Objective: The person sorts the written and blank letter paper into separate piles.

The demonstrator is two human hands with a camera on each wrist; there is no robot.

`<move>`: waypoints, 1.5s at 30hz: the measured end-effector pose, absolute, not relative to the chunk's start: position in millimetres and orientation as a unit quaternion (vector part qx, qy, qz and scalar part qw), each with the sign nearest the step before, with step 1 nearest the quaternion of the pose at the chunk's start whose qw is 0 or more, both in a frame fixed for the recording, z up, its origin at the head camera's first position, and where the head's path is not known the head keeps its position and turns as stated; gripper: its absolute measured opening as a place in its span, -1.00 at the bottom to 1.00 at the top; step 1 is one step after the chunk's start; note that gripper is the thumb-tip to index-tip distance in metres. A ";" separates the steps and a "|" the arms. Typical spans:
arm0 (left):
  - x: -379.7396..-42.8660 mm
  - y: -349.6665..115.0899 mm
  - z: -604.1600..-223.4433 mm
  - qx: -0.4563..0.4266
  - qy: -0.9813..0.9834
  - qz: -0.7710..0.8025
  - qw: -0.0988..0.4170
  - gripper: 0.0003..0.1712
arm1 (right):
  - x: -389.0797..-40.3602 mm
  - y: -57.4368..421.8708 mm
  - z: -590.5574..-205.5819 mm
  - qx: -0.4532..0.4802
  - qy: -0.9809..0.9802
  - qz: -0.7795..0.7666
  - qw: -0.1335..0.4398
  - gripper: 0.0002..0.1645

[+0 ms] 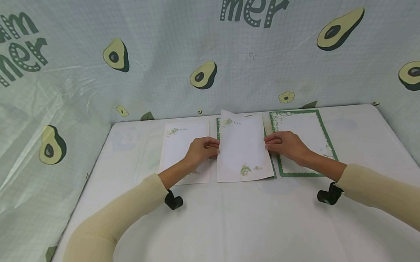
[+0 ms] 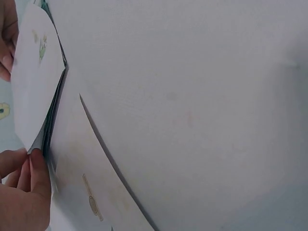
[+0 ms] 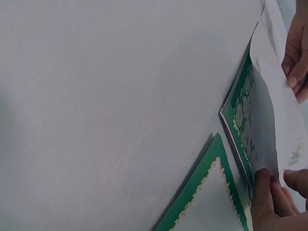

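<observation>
In the head view a pale sheet of decorative paper with small plant prints at its top and bottom is held between both hands. My left hand pinches its left edge, and my right hand pinches the right edge between thumb and fingers. The sheet bows up from a stack beneath, whose green floral-bordered top sheet shows under it in the right wrist view. Most of that stack is hidden.
Left of the stack lies another pale printed sheet, partly under the left forearm. To the right is a green-bordered sheet. All rest on a white-covered table, with an avocado-print curtain behind and at the sides.
</observation>
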State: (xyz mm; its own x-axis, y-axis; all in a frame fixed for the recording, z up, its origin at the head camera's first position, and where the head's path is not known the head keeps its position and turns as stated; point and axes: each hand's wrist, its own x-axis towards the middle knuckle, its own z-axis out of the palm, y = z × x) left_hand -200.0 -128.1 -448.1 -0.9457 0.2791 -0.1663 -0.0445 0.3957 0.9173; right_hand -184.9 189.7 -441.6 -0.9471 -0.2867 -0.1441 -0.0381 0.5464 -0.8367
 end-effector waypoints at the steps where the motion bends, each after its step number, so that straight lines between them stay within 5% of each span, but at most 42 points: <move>1: -200.6 -128.6 -448.4 0.070 0.821 0.546 0.149 -0.64 | -184.6 189.6 -441.7 -0.093 0.865 -0.475 0.135 -0.54; 18: -204.0 -128.9 -451.2 0.026 0.808 0.568 0.151 -0.64 | -184.7 185.4 -447.2 0.003 0.783 -0.592 0.191 -0.40; 45: -203.9 -120.9 -455.6 -0.049 0.749 0.653 0.101 -0.73 | -179.7 174.5 -457.1 0.053 0.779 -0.616 0.100 -0.48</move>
State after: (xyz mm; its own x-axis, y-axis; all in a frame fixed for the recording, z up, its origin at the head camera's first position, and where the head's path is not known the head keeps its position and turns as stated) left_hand -203.9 -120.9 -455.6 -0.9747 0.0584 -0.2159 -0.2059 0.1415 0.9683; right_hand -179.7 174.5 -457.1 -0.9742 -0.0407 -0.2219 0.2065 0.2346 -0.9499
